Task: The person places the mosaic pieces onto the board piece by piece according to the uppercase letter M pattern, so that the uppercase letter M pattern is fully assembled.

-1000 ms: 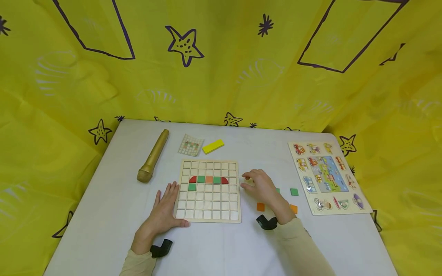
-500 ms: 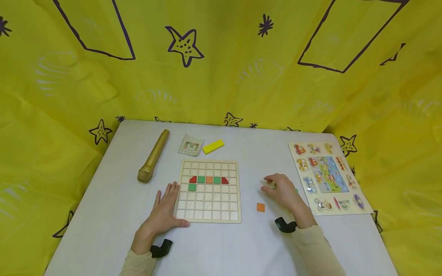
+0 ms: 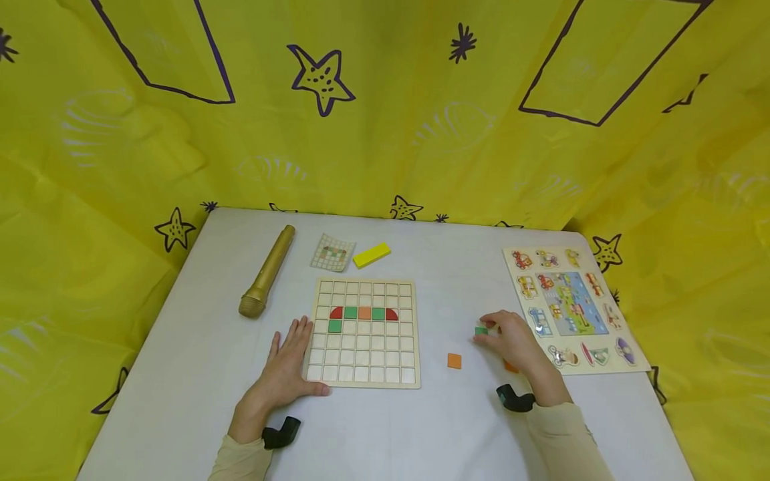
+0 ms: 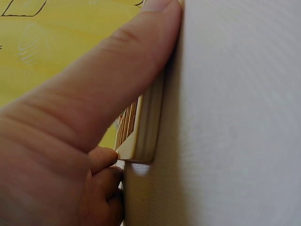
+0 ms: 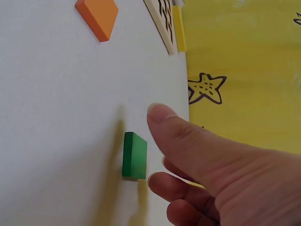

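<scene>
From above, the green tile [image 5: 135, 157] seems tucked within the right hand [image 3: 511, 339], right of the gridded board [image 3: 363, 359]; the right wrist view shows thumb and fingers apart, with a gap between thumb and tile. The left hand [image 3: 285, 367] lies with fingers straight along the board's left edge; its own wrist view shows the board's side up close. The white worktop [image 3: 373, 434] stands before a yellow, starfish-patterned curtain [image 3: 385, 150]. Since half a second ago, the right hand has shifted right and slightly nearer; the left hand hasn't moved.
</scene>
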Tool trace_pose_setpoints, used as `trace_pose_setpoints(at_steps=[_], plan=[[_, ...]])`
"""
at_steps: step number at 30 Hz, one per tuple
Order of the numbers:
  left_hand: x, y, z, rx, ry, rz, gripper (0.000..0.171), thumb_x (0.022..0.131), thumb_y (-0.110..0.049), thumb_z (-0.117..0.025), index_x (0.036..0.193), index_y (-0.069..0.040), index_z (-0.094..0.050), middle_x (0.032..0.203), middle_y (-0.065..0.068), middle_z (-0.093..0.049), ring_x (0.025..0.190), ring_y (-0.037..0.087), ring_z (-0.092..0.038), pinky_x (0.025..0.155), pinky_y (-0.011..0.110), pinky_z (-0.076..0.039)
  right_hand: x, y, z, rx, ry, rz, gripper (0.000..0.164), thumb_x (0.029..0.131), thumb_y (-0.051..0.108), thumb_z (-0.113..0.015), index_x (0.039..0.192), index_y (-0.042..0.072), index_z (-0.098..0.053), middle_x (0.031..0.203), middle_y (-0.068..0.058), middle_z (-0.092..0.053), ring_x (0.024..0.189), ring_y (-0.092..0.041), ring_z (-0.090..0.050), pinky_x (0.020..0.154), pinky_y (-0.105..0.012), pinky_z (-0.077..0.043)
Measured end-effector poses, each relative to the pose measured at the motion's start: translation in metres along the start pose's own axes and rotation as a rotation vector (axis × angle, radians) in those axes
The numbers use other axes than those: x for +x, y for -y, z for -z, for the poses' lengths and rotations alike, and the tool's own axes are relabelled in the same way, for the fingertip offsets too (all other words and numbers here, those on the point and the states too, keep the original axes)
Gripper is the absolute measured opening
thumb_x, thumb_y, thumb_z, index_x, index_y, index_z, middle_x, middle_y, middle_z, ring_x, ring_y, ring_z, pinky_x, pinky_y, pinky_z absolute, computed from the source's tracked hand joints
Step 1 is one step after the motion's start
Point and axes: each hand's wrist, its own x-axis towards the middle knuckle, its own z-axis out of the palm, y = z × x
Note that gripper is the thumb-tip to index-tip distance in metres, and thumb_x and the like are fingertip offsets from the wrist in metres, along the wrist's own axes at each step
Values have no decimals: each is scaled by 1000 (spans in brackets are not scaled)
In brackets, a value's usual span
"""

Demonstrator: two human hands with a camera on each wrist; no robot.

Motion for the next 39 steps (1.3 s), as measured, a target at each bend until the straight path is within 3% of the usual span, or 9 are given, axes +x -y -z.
trace_pose_setpoints(at_steps=[9,21,31,39], plan=[[0,2,0,-20,-3,-3,137,54,-51,-91,152,7,-14,160,21,-9,146,36,-1,111,58,6,-1,-6,-1,-10,42,-2,33,79,11,-81,106,-6,-70,92,-9,-64,81,-24,-56,73,-41,-48],[-1,2,-1,-25,-5,-2,137,55,-52,-91,152,7,-15,160,20,-9,146,35,0,111,58,6,-1,-7,-4,-50,37,-1,21,81,6,-77,98,-5,-70,88,-7,-61,79,-24,-54,71,-40,-45],[0,2,0,-22,-17,-14,136,55,-51,-91,152,8,-16,160,21,-11,146,37,-2,111,59,5,1,-1,-6,-57,4,7,25,83,11,-78,100,-5,-69,92,-10,-64,82,-26,-55,74,-43,-46],[0,2,-1,-21,-12,-6,137,54,-52,-91,152,8,-16,160,21,-10,146,36,-2,111,59,5,10,8,-10,-7,-12,-2,28,84,14,-78,104,-3,-68,89,-4,-65,78,-21,-54,71,-38,-44]])
